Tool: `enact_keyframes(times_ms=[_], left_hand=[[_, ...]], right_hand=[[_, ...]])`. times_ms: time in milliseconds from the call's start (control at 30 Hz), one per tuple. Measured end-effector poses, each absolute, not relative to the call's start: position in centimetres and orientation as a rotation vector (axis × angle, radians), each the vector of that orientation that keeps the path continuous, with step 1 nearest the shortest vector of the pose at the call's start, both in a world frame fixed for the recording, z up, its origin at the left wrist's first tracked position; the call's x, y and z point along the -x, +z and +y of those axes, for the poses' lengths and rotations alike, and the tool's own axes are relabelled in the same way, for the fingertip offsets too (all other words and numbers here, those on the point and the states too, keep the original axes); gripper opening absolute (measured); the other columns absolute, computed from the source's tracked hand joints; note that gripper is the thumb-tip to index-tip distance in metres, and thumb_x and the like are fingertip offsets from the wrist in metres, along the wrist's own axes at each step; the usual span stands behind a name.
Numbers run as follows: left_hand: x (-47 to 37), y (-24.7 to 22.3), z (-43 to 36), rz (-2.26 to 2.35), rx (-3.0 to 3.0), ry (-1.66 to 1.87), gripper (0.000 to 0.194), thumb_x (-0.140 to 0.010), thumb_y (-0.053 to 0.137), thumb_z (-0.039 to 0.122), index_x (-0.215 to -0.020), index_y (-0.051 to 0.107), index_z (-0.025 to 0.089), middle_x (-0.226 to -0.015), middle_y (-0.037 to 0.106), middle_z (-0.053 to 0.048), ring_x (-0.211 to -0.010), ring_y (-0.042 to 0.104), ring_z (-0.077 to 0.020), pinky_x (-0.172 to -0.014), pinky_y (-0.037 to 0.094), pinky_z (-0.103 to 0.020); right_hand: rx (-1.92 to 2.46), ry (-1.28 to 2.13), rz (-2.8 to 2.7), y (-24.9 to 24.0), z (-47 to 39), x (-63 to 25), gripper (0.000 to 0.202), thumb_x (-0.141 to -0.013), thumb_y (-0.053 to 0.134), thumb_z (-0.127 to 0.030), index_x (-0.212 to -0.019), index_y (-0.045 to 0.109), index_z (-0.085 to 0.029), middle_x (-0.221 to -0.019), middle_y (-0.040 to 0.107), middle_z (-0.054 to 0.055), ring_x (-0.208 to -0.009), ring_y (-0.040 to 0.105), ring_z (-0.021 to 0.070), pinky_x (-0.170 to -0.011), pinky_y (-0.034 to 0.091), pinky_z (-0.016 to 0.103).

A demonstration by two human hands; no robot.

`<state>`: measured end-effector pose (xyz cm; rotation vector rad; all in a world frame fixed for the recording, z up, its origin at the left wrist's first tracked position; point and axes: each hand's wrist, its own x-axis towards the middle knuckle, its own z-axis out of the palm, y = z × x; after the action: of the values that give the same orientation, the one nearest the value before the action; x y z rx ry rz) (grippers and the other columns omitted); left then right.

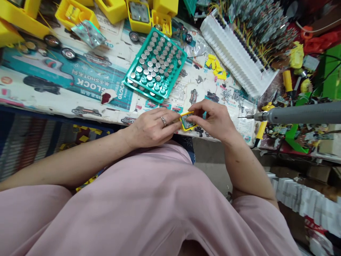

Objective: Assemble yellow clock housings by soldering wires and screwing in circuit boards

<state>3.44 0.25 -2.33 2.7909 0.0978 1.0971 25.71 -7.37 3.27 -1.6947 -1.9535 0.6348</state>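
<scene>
Yellow-framed part [188, 121] at the table's near edge [226, 137], its rim pinched between the fingers of the left hand [156, 128] and right hand [213, 119] — probably light, its casing stiff, the inset likely fragile; best gripped by opposite rims.

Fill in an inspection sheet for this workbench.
Surface: table covered with printed sheets, one torn spot.
Work in hand: small yellow-rimmed part, at the table's near edge.
Clutter: green tray of round metal cells; small yellow pieces; yellow housings.
Hands: left and right both hold the part.
Cables: thin yellow wires beside the white rack.
Surroundings: grey tool at right; white stack below it.
</scene>
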Motion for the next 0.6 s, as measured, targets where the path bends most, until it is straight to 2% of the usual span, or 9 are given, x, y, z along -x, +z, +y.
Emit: enact_keyframes(times_ms=[167,333,600], left_hand=[[-3.6,-2.3,0.2,0.105,-2.799,1.07,0.032,-0.09,0.062,0.019,-0.121,0.064,0.019,-0.109,0.074,-0.012,-0.1,0.072,-0.0231,-0.085,0.062,-0.039],[-3.9,-2.0,0.2,0.119,-2.872,1.059,0.024,-0.09,0.063,0.022,-0.114,0.065,0.017,-0.108,0.073,-0.01,-0.097,0.071,-0.0216,-0.083,0.062,-0.037],[-3.7,-2.0,0.3,0.07,-2.93,1.04,0.027,-0.092,0.062,0.021,-0.119,0.068,0.018,-0.116,0.075,-0.007,-0.104,0.07,-0.0204,-0.089,0.059,-0.035]], right_hand=[[1.696,0.589,-1.917,2.9,-8.0,-25.5,0.014,-0.09,0.069,-0.031,-0.084,0.074,-0.019,-0.078,0.07,0.001,-0.064,0.057,0.0102,-0.064,0.046,0.024],[1.662,0.431,-1.988,3.4,-9.2,-25.8,0.013,-0.091,0.069,-0.026,-0.101,0.075,-0.021,-0.09,0.074,0.003,-0.079,0.067,0.0125,-0.071,0.051,0.024],[1.763,0.139,-2.086,3.3,-10.9,-24.8,0.017,-0.095,0.062,-0.032,-0.098,0.073,-0.02,-0.091,0.073,0.005,-0.084,0.068,0.0156,-0.073,0.051,0.027]])
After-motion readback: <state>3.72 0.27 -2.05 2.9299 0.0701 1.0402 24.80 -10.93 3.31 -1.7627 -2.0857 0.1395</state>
